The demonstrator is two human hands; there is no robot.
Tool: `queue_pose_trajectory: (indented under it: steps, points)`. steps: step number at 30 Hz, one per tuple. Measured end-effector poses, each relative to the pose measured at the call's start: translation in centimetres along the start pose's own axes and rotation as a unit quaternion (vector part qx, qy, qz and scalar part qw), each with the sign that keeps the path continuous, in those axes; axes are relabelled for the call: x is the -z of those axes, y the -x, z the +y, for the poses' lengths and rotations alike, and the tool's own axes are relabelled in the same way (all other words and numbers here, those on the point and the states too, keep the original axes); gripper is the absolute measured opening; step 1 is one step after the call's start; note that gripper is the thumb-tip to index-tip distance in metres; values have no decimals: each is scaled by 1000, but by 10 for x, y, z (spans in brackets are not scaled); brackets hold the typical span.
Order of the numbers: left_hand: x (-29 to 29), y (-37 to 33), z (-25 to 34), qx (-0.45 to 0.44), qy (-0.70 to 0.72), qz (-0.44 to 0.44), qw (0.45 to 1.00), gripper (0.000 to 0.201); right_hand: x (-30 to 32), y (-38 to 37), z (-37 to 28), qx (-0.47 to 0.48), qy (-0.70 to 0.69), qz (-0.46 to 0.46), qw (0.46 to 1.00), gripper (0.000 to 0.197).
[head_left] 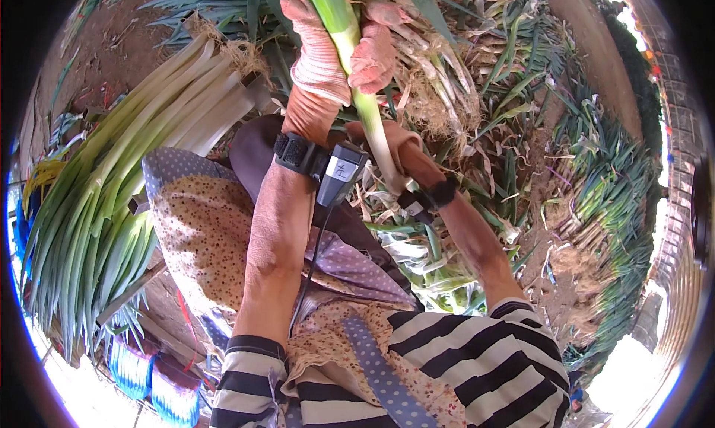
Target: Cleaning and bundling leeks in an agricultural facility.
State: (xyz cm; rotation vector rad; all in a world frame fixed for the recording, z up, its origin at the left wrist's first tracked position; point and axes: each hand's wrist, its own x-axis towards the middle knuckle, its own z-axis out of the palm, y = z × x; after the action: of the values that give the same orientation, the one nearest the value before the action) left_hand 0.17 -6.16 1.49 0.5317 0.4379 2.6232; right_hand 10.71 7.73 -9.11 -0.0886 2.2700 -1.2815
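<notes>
A thick green onion (344,39) slants across the upper middle, green leaves at the far end and white stem toward me. My left hand (319,63), in a pinkish ribbed glove, is closed round it. The thumb stands up on the left, and curled fingers appear to show on the stem's right. Lower down, my right hand (401,141), in a tan glove, reaches behind the white part of the stem; its fingers are hidden. To the left lies a large bundle of trimmed green onions (141,141) with clean white stems. Untrimmed green onions (439,71) with dirty roots lie beyond.
Dry peelings (514,171) cover the ground beside my right arm. A long row of green onions (607,212) lies on bare soil at right. Blue-and-white packs (153,376) stand at lower left. A cable (307,268) runs from the device (342,173) on my left wrist.
</notes>
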Motion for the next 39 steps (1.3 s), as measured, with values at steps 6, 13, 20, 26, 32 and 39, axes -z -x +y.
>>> queue_pose_trajectory:
  steps: [6, 13, 20, 26, 32, 39]
  points:
    - [-8, -5, 11, -53, -20, 67, 996, 101, 9, 83, -29, -36, -397, 96, 912, 42]
    - [-19, -10, 2, -109, -81, 184, 974, 101, -12, 114, -9, 99, 318, 230, 915, 42]
    - [29, -10, 7, -71, -109, 289, 948, 37, -6, 123, -47, 187, 393, 322, 841, 28]
    - [45, -2, 43, -143, 36, 155, 977, 39, -51, 228, -5, -151, 120, 223, 955, 16]
    - [28, -2, 29, -162, 38, 66, 984, 45, 6, 251, 68, -345, 402, 253, 810, 56]
    - [24, 1, 19, -149, -3, 235, 961, 47, 3, 120, -81, -30, 368, 397, 841, 72]
